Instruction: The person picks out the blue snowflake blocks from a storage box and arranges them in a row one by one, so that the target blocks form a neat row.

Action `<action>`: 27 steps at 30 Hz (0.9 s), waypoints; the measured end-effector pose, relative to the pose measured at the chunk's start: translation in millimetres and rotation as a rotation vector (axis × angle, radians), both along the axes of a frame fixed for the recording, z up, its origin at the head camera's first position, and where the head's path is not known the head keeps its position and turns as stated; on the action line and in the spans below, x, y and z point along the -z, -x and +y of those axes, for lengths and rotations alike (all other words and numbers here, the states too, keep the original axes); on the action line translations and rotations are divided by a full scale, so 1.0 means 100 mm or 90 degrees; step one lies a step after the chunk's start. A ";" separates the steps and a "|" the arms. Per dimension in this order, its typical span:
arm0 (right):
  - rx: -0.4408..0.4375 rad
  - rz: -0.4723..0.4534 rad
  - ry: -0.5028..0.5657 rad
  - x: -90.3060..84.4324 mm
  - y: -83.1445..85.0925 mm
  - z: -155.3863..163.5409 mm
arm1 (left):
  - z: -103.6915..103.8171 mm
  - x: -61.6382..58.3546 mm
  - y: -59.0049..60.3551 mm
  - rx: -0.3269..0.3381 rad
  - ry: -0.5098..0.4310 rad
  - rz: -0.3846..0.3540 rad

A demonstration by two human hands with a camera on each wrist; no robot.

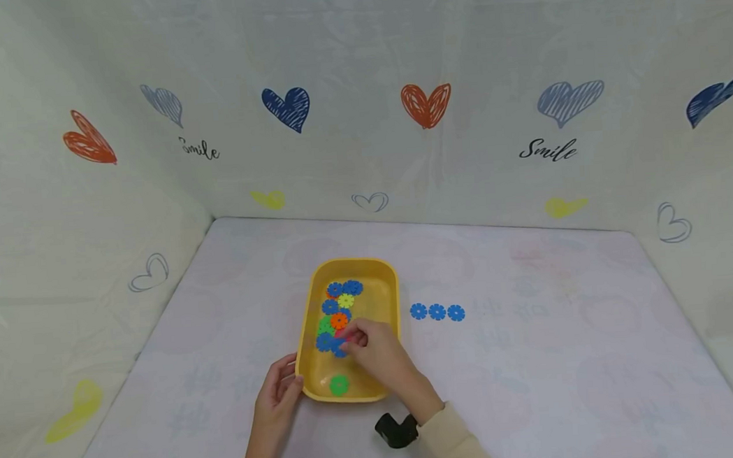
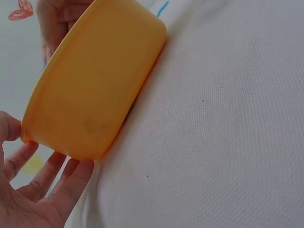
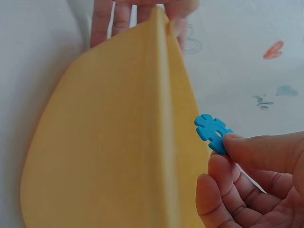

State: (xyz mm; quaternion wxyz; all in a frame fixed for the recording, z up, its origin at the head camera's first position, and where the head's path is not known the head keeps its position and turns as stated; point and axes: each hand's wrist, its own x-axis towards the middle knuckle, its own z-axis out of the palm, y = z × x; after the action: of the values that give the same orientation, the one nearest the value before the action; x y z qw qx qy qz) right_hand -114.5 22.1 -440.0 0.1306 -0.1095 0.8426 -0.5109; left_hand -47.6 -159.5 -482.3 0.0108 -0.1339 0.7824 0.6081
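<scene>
A yellow plastic tray (image 1: 308, 383) stands on the table with several flower-shaped discs in it, blue, green, orange, yellow and pink. My left hand (image 1: 276, 395) holds its near left corner, thumb at the rim and fingers against the outer wall (image 2: 80, 104). Over the tray, my right hand (image 1: 383, 354) pinches a blue notched disc (image 3: 209, 130) between thumb and forefinger. A green disc (image 1: 339, 385) lies apart near the tray's front end. Right of the tray, three blue discs form a row, the middle disc (image 1: 437, 312) close to both others.
A pale patterned cloth covers the table (image 1: 538, 358). A white sheet (image 1: 355, 40) with printed hearts hangs behind and at the sides. Just below the right wrist is a black object (image 1: 396, 430).
</scene>
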 end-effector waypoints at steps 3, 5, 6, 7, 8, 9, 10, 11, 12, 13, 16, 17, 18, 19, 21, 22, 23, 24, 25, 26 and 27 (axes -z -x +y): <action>0.020 -0.003 0.004 -0.05 0.00 0.08 | 0.00 0.00 -0.01 -0.001 -0.006 0.007; 0.034 -0.005 0.006 -0.08 -0.01 0.14 | 0.00 0.00 -0.01 0.001 -0.011 0.011; 0.041 -0.005 0.005 -0.09 0.00 0.17 | 0.00 0.00 -0.01 0.002 -0.011 0.010; 0.048 -0.005 0.003 -0.10 0.00 0.20 | 0.00 0.00 -0.01 0.003 -0.011 0.008; 0.054 -0.001 0.002 -0.10 0.00 0.24 | 0.00 0.00 -0.01 0.003 -0.012 0.006; 0.061 0.000 0.004 -0.11 0.00 0.27 | 0.00 0.00 -0.01 0.004 -0.013 0.003; 0.067 0.002 0.007 -0.11 0.00 0.31 | 0.00 0.00 0.00 0.003 -0.013 0.002; 0.074 0.004 0.011 -0.11 0.01 0.34 | 0.00 0.00 0.00 0.003 -0.013 0.000; 0.081 0.008 0.015 -0.10 0.01 0.38 | 0.00 0.00 -0.01 0.002 -0.013 -0.001; 0.089 0.011 0.020 -0.10 0.01 0.41 | 0.00 0.00 -0.01 0.001 -0.016 0.000; 0.120 0.009 0.040 -0.06 0.03 0.53 | -0.01 0.00 -0.01 0.003 -0.021 0.003; 0.131 0.007 0.047 -0.05 0.04 0.57 | -0.01 0.00 -0.01 0.004 -0.023 0.004; 0.142 0.004 0.052 -0.04 0.04 0.61 | -0.01 0.01 -0.01 0.005 -0.022 0.004; 0.152 0.000 0.059 -0.02 0.05 0.65 | -0.01 0.01 0.00 0.005 -0.020 0.005; 0.169 -0.006 0.068 0.01 0.06 0.73 | 0.00 0.01 0.00 0.003 -0.013 0.003; 0.175 -0.007 0.073 0.02 0.06 0.77 | 0.00 0.02 0.00 0.001 -0.010 0.001; 0.180 -0.007 0.076 0.02 0.06 0.81 | 0.00 0.02 0.01 -0.001 -0.005 0.000; 0.185 -0.007 0.079 0.03 0.06 0.84 | -0.01 0.02 0.01 -0.001 0.001 -0.001; 0.189 -0.003 0.082 0.04 0.07 0.88 | -0.01 0.02 0.01 -0.004 0.001 -0.002; 0.191 0.002 0.081 0.05 0.07 0.91 | -0.01 0.03 0.01 -0.007 0.002 -0.003; 0.193 0.008 0.080 0.06 0.07 0.94 | -0.01 0.03 0.01 -0.009 0.003 -0.006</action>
State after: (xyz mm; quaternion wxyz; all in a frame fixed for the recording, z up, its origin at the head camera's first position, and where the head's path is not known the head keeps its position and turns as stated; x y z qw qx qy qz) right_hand -121.3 115.8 -446.4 0.0398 0.0080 0.8166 -0.5757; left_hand -48.7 -160.5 -485.2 0.0099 -0.1426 0.7826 0.6058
